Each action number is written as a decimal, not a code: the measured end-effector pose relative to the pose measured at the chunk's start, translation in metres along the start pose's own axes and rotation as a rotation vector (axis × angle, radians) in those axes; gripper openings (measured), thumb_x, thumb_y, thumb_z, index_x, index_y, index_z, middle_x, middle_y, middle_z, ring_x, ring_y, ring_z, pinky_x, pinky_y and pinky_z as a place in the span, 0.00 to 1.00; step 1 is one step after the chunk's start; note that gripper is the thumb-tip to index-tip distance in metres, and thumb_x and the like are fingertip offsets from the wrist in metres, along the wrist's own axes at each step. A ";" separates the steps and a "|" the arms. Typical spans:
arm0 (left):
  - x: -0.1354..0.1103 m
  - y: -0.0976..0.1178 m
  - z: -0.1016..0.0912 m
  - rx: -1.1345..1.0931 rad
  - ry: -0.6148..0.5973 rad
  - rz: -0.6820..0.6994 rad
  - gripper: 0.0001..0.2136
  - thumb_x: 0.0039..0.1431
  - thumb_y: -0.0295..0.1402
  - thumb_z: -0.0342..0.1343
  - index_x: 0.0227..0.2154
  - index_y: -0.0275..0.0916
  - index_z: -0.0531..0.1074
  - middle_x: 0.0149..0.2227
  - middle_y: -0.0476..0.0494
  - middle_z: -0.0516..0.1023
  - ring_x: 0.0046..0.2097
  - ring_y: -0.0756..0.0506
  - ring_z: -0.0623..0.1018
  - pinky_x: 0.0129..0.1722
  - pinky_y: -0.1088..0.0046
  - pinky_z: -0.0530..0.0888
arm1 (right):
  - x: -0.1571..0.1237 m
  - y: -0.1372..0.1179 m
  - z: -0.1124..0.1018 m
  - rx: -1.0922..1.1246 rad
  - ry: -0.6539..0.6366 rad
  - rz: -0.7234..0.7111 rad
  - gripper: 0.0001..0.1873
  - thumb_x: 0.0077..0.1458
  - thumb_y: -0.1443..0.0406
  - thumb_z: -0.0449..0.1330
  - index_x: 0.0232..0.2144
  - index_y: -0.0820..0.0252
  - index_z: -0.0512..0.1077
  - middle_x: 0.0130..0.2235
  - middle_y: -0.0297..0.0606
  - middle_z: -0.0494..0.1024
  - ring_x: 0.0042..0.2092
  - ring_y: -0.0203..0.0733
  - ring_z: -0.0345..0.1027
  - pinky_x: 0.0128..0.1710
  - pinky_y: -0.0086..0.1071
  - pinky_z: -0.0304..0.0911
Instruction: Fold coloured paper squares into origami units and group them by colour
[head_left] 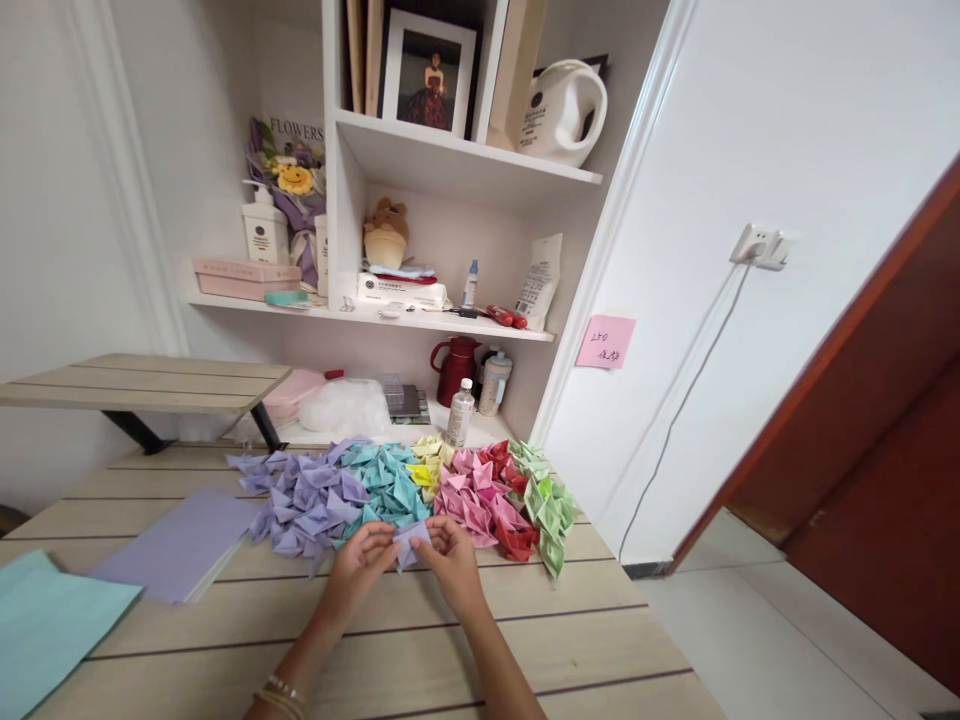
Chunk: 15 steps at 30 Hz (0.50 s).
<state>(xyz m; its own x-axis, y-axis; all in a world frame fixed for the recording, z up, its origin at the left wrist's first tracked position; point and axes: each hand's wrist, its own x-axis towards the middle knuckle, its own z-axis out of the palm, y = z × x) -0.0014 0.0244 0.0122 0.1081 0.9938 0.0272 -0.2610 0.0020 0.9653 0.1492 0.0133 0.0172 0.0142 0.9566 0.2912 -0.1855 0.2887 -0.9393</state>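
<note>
Between my two hands is a small piece of folded lilac paper (411, 543), held above the slatted table. My left hand (369, 555) pinches its left side, and my right hand (454, 560) grips its right side with thumb and fingers. Just beyond the hands lies a broad pile of folded paper shapes, grouped by colour: lilac ones (311, 500) at the left, teal ones (386, 480) beside them, then yellow ones (429, 465), pink ones (472, 495), red ones (517, 543) and green ones (551, 510) at the right.
Lilac sheets (176, 540) and teal sheets (60, 625) lie on the table (420, 670) at the left. A small raised stand (142, 380) is behind them. A clear bottle (460, 412) stands behind the pile, before the white shelves (465, 165). A cord (690, 395) hangs at the right.
</note>
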 end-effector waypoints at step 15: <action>-0.005 0.007 0.003 0.085 -0.009 -0.007 0.14 0.36 0.38 0.64 0.27 0.35 0.74 0.25 0.45 0.78 0.25 0.47 0.76 0.26 0.74 0.72 | 0.000 -0.004 -0.003 -0.066 -0.024 -0.026 0.17 0.42 0.60 0.63 0.37 0.60 0.73 0.30 0.37 0.77 0.31 0.41 0.68 0.31 0.31 0.63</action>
<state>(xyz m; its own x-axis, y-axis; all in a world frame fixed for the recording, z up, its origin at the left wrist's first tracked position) -0.0012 0.0190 0.0193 0.1182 0.9928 0.0220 -0.1774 -0.0007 0.9841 0.1525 0.0119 0.0202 -0.0052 0.9478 0.3188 -0.1198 0.3159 -0.9412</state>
